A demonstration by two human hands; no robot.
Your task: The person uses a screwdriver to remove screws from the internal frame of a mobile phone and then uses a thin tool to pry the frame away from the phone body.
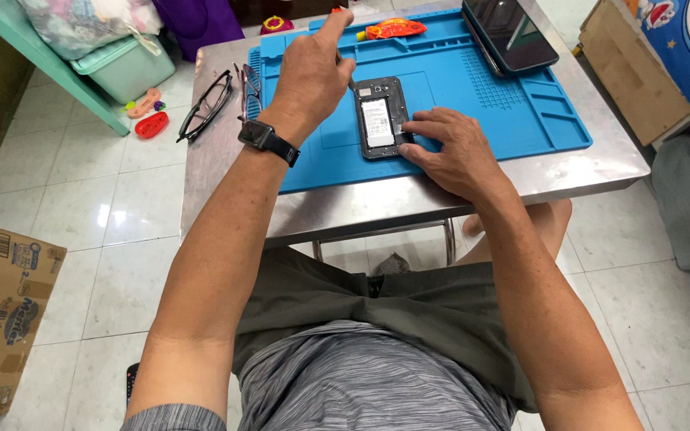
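Opened phone point(380, 118) mid blue mat point(513, 120), right hand point(449, 148) fingers together pressing its right edge, left hand point(311, 73) loosely open above-left of phone, glasses point(208, 104) left of mat, tablet point(509, 32) behind, orange packet point(394, 29) at mat's far edge

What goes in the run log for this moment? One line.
left hand: raised over blue mat | right hand: fingertips on opened phone | glasses: left of mat
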